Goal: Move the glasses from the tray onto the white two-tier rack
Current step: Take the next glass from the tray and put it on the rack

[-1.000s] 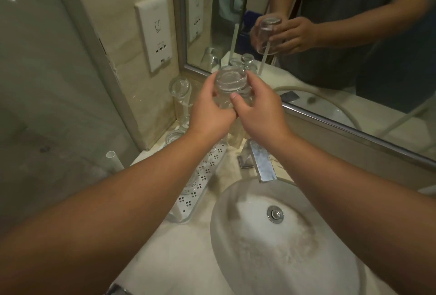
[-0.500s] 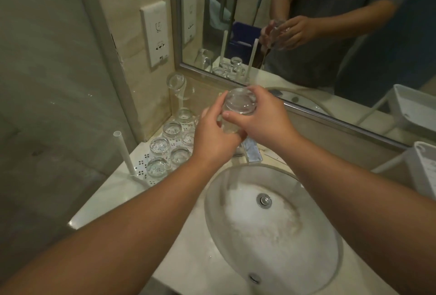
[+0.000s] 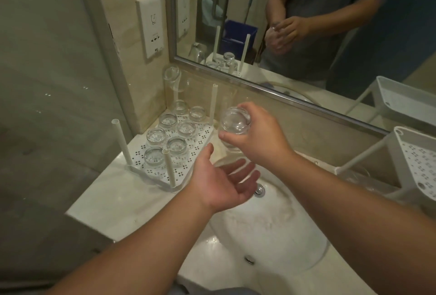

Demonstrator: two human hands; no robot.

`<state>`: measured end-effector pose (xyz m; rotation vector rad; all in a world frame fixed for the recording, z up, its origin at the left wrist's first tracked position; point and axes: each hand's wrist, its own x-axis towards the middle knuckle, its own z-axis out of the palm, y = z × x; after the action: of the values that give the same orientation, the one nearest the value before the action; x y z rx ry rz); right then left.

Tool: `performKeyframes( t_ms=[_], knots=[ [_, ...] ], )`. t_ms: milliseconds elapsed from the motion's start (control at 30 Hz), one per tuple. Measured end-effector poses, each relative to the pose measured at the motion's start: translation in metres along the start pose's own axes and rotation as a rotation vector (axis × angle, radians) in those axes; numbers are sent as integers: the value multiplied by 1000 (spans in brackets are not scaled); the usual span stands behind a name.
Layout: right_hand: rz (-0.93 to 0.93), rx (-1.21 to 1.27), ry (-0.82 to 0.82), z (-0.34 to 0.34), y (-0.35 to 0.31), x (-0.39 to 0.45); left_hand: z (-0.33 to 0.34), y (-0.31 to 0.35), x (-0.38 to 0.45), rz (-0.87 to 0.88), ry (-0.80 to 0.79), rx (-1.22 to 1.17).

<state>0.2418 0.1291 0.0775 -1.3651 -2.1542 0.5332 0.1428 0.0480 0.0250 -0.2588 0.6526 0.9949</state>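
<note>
While the right hand (image 3: 257,139) pinches one upturned glass (image 3: 234,122) above the sink (image 3: 271,228), the left hand (image 3: 224,181) lies spread, palm up, beneath. Seven glasses (image 3: 177,146) sit on the tray (image 3: 200,153) (posts upright); white rack (image 3: 417,160) stands well right.

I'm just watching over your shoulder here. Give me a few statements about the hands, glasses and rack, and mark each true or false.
1. The right hand holds a glass upside down. True.
2. The left hand grips a glass too. False: it is open, palm up, holding nothing.
3. Several glasses stand upside down on the tray. True.
4. The white rack stands left of the sink. False: it stands right; the tray is left.
</note>
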Motion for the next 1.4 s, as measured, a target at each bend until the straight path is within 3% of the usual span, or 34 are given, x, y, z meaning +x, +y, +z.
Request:
performKeyframes(
  t_ms=[100,367,567,667,1033,1200,1400],
  knots=[
    [-22,6,4,1,-1,-10,10,-4,-2,-67,-44,36],
    [-147,-7,81,-2,-5,-36,22,8,-14,-50,-1,96],
    [-252,1,213,0,-8,-50,27,19,-17,-42,-52,199],
    [-219,4,250,2,-5,-56,28,26,-18,1,-67,275],
    [21,53,223,5,2,-72,46,36,-17,374,84,603],
    [134,206,211,7,-1,-70,56,26,-17,578,144,772],
    [250,321,227,4,6,-68,58,10,-11,847,102,970]
  ],
)
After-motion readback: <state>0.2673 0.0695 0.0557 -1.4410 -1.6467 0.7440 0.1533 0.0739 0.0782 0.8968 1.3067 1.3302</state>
